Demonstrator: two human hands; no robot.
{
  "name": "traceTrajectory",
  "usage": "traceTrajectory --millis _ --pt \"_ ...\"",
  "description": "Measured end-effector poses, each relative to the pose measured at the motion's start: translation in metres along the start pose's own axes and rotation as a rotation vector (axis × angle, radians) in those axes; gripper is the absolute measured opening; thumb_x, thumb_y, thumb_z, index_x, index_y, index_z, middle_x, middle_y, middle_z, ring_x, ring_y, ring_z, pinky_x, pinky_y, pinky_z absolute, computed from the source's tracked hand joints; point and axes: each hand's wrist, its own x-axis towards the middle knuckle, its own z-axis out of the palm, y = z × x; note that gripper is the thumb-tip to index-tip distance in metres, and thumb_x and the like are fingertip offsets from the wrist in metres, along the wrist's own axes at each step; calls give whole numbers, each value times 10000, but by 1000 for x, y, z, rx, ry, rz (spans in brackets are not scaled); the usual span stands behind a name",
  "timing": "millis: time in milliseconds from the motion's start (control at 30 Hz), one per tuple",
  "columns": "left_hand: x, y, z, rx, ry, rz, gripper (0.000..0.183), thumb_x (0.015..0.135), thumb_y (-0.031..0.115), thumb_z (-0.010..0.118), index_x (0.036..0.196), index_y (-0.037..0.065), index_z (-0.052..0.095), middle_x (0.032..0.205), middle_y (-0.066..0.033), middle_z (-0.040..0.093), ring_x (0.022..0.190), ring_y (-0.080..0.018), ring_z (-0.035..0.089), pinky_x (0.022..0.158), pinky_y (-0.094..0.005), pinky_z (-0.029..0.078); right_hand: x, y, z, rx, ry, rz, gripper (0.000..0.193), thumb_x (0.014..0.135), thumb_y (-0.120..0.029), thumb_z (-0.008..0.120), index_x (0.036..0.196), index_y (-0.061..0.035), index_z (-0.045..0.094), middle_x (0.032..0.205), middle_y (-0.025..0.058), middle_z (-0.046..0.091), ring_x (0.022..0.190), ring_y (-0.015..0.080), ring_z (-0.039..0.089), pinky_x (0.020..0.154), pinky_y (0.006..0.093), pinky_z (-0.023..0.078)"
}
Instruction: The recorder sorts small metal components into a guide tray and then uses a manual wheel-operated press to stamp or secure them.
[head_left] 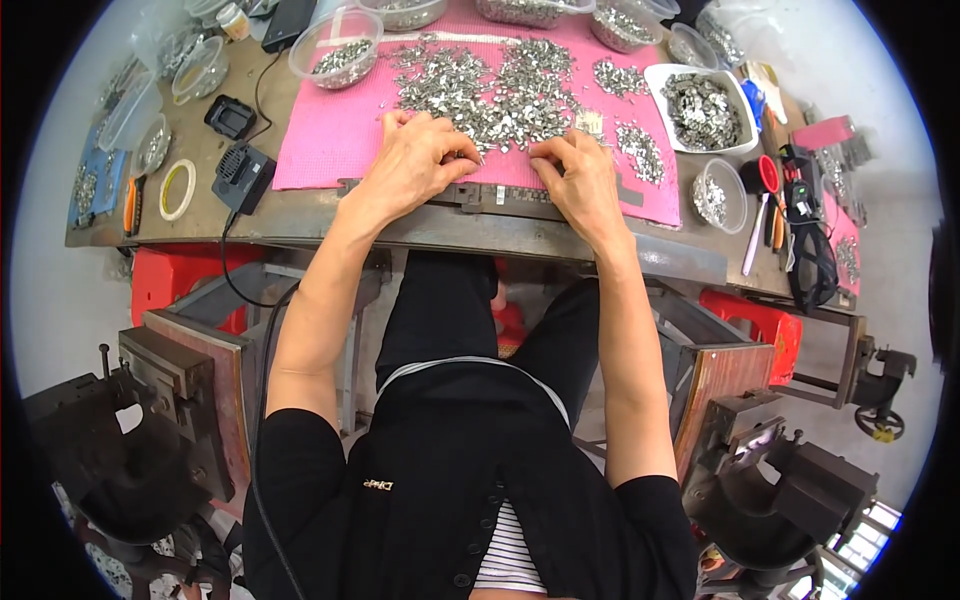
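Observation:
A wide spread of small silvery metal parts [490, 88] lies on a pink mat [320, 130]. My left hand [420, 160] is at the near left edge of the spread, its thumb and fingers drawn together in a pinch. Across a short gap, my right hand [580, 178] is pinched too, just below the parts. Whatever is between the fingertips of either hand is too small to make out. Below both hands, a dark metal strip with notches [515, 197] runs along the bench's front edge, carrying a small pale piece [500, 195].
Clear tubs of metal parts [345, 62] line the back. At right stand a white square dish [702, 108], a round tub [717, 195] and a red-ended scoop [763, 180]. A black charger [243, 177] and a tape roll [178, 190] lie left. Bench presses [770, 480] stand beside me.

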Motion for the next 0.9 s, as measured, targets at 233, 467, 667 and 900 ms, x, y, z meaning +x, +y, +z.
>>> traceTrajectory --millis 233,467,667,900 --pt "1 7 -2 -12 -40 -87 99 874 244 726 885 153 765 806 -11 664 865 -214 597 925 -435 312 0 -1 -5 -95 -32 2 74 837 -130 723 850 -63 695 819 75 635 853 277 617 809 418 419" --pt "-2 9 3 8 -13 -122 108 876 239 729 883 132 744 774 11 633 840 -190 572 935 -423 296 -9 1 -10 66 36 -14 79 850 -118 729 849 -52 686 806 73 630 798 276 613 792 415 418" --pt "1 9 1 -4 -60 -143 105 878 224 722 876 121 740 769 6 633 837 -193 571 941 -423 303 -9 11 -11 134 28 70 88 846 -122 750 915 -73 726 807 71 651 789 260 628 792 391 428" --pt "0 21 8 29 110 -5 65 885 184 723 918 128 724 799 1 642 847 -192 589 974 -418 316 -6 4 -2 65 -16 78 101 830 -135 757 901 -71 725 812 75 654 832 269 643 801 413 429"
